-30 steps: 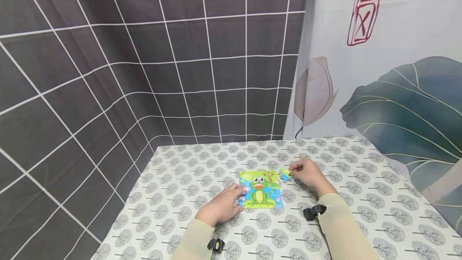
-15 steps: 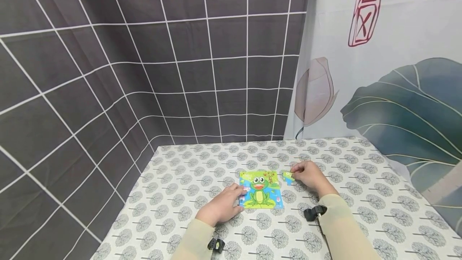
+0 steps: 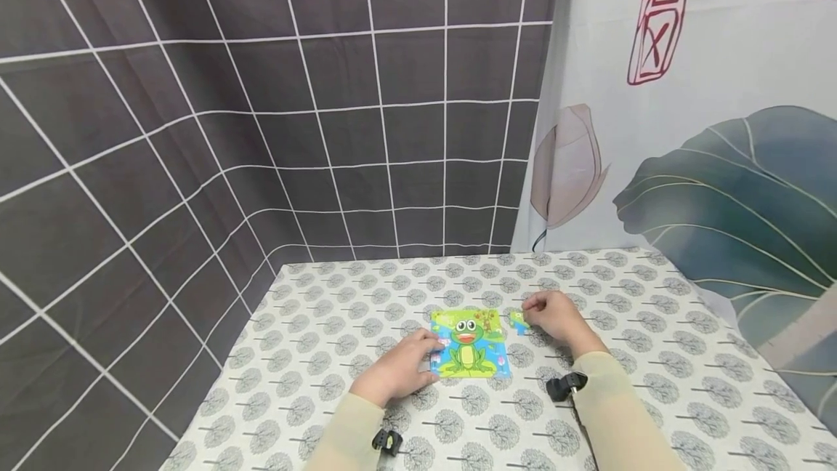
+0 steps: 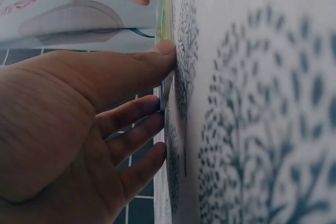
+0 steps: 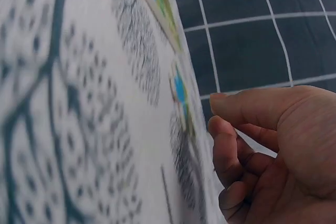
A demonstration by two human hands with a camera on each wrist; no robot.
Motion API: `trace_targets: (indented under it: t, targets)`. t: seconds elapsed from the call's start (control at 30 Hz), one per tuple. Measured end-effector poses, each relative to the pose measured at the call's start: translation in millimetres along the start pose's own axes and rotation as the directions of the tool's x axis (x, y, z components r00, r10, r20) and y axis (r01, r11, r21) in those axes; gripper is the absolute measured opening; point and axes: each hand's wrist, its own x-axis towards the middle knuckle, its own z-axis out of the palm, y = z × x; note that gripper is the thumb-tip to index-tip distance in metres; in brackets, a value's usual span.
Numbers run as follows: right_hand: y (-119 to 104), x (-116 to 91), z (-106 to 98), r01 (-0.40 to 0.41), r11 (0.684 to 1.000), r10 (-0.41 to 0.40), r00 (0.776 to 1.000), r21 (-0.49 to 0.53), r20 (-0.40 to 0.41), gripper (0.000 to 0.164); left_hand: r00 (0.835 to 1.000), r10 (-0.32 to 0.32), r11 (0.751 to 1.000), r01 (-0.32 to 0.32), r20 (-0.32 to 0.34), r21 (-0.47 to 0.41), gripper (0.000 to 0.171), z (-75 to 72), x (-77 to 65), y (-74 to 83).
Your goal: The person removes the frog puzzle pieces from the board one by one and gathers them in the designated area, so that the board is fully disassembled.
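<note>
Puzzle piece (image 3: 519, 322) has turned, shifted slightly rightward — now flat on the tree-print cloth (image 3: 480, 420), left of and below my nearer right hand (image 3: 560, 320), holding nothing. Frog puzzle (image 3: 468, 351) just left — left hand (image 3: 399, 371) relaxed at its edge.

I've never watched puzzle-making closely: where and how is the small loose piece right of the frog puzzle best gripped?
Probably pinch the loose piece by opposite edges at its right end, from the right: it looks thin and flat on the cloth, with the right hand on that side and the frog puzzle opposite.
</note>
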Motion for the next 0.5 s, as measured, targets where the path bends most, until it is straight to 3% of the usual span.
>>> trace_targets:
  t: [0.23,0.5]
  targets:
    - [-28,-3,13,0.097,0.995,-0.097,0.994,-0.010,0.041,0.010,1.000,-0.001,1.000,0.001,-0.005,-0.027,0.063,-5.1,0.8,2.7]
    - [-50,-4,39,0.083,0.996,-0.086,0.992,0.045,0.092,0.012,1.000,0.017,1.000,-0.017,-0.015,0.017,0.067,-4.3,5.2,10.4]
